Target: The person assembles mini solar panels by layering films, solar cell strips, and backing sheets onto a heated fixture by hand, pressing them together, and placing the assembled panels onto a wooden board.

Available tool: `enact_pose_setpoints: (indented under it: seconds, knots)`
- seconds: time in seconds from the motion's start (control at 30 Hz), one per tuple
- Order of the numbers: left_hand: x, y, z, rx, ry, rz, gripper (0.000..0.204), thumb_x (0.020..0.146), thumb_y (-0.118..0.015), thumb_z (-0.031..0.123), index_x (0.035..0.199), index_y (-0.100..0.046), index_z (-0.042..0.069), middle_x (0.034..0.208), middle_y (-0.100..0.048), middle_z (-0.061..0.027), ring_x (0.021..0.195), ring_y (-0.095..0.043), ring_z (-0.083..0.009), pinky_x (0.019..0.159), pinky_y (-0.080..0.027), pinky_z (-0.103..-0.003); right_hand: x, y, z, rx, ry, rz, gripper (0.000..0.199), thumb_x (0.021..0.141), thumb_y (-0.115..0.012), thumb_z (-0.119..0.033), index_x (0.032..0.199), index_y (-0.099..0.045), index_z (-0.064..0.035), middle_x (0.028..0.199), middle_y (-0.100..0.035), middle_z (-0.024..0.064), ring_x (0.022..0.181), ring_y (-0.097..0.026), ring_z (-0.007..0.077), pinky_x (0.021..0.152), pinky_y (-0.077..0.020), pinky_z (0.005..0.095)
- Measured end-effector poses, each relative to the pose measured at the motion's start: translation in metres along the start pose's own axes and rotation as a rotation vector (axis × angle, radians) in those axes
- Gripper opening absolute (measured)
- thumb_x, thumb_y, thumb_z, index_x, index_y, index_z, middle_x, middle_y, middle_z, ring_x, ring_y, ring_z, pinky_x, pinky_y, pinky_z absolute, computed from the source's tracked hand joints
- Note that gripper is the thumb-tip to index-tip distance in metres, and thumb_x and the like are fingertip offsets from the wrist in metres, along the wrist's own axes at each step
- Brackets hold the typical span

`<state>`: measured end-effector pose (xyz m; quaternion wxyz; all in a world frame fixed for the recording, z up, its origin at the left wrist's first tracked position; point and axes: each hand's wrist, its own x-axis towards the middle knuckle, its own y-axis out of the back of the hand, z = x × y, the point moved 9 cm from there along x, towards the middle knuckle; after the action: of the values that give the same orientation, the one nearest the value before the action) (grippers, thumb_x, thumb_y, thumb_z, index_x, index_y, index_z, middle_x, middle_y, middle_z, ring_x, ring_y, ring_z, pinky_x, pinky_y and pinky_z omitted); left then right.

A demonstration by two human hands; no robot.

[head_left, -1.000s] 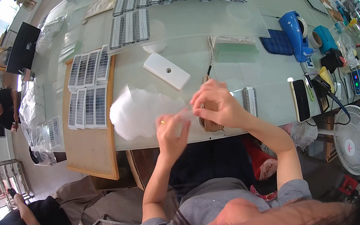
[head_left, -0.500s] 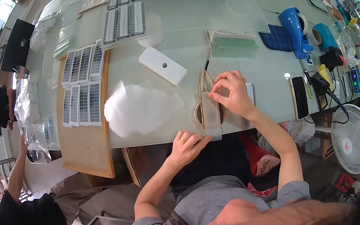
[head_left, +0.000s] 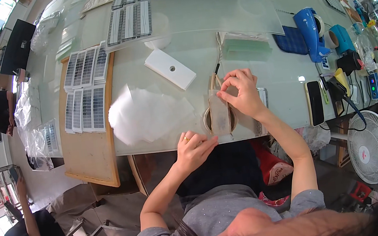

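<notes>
A narrow brownish block (head_left: pixel 220 117) lies lengthwise at the table's near edge, on top of a round brown-rimmed thing (head_left: pixel 207 121) that it mostly covers. Cords run from its far end to a thin black-tipped piece (head_left: pixel 217 69). My right hand (head_left: pixel 241 93) is over the far end, thumb and forefinger pinched together; whatever lies between them is too small to name. By the block's near left corner is my left hand (head_left: pixel 194 151), wearing a ring, fingers closed and pressed together. What its fingertips hold, if anything, is hidden.
Left of the block lie thin white sheets (head_left: pixel 143 117) and a white block with a hole (head_left: pixel 163 69). Panels sit on a wooden board (head_left: pixel 89 152). At right are a blue tape dispenser (head_left: pixel 309 35), a phone (head_left: pixel 314 102) and a fan (head_left: pixel 369 146). A co-worker's arm (head_left: pixel 28 210) shows far left.
The clear strip that stuck out past the block's near end no longer shows there. Both my hands have shifted slightly left. The co-worker at left has moved back and lowered an arm.
</notes>
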<state>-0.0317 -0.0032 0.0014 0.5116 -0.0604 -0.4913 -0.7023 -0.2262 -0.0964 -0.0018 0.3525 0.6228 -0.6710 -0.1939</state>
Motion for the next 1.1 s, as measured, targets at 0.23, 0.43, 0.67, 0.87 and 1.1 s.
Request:
enact_pose_setpoints:
  seconds: [0.23,0.43,0.67,0.87,1.1]
  knots:
    - [-0.001,0.001,0.002,0.041,-0.033,0.013,0.029,0.069,-0.087,0.02,0.097,-0.077,0.02,0.08,-0.05,0.0048,0.07,-0.049,-0.0143,0.06,-0.035,-0.031,0.001,-0.002,0.0,-0.007,0.01,0.0,0.018,0.079,-0.081,-0.028,0.08,-0.068,-0.0143,0.108,-0.061,-0.0008,0.111,-0.047,0.0213,0.095,-0.0273,0.0398]
    - [0.001,0.001,0.008,0.083,-0.092,0.009,0.031,0.07,-0.086,0.02,0.1,-0.076,0.019,0.082,-0.053,0.0053,0.072,-0.049,-0.0135,0.062,-0.037,-0.031,0.002,-0.002,0.0,-0.021,0.038,0.02,0.023,0.076,-0.083,-0.026,0.087,-0.065,-0.0158,0.104,-0.059,-0.0026,0.11,-0.046,0.0224,0.093,-0.0285,0.0419]
    - [-0.005,-0.008,0.017,0.185,-0.229,-0.011,0.036,0.071,-0.085,0.024,0.105,-0.073,0.018,0.086,-0.056,0.0064,0.076,-0.051,-0.0134,0.067,-0.04,-0.031,-0.001,0.007,-0.001,-0.096,0.037,0.064,0.041,0.074,-0.084,-0.026,0.105,-0.058,-0.0165,0.108,-0.057,-0.0007,0.109,-0.046,0.0251,0.092,-0.03,0.0419]
    - [-0.002,-0.006,0.017,0.154,-0.125,-0.046,0.041,0.07,-0.086,0.029,0.107,-0.072,0.019,0.091,-0.056,0.0044,0.081,-0.052,-0.0144,0.075,-0.041,-0.034,-0.009,0.043,0.014,-0.012,0.025,0.093,0.036,0.077,-0.081,-0.024,0.105,-0.062,-0.0127,0.117,-0.059,0.0029,0.114,-0.047,0.0262,0.101,-0.0333,0.0419]
    - [-0.005,-0.009,0.019,0.23,-0.153,-0.027,0.037,0.071,-0.084,0.019,0.107,-0.073,0.021,0.093,-0.055,0.005,0.083,-0.051,-0.0132,0.077,-0.04,-0.034,-0.066,0.081,0.066,-0.302,-0.035,-0.107,0.069,0.067,-0.087,-0.044,0.125,-0.063,-0.0159,0.136,-0.051,0.0076,0.129,-0.038,0.0315,0.11,-0.0281,0.0482]
